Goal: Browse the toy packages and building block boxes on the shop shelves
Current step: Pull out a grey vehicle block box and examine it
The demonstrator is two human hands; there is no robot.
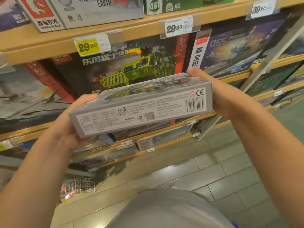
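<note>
The grey shirt front [167, 209] fills the bottom of the view, and above it two bare forearms reach up to a grey building block box [141, 104] held flat between the hands, well off the shelves. The left hand [69, 122] cups the box's left end, thumb on the top face and fingers hidden under it. The right hand [218, 96] clasps the right end beside the barcode [195, 103], thumb along the far top edge. Behind the grip stands a dark box with a green truck [125, 69]; above it hang a yellow price tag [89, 46] and a white price tag [178, 27]. To read the printed side panel well, I would keep both ends pinched evenly and tilt the near edge up slowly, so the smooth cardboard does not slip.
</note>
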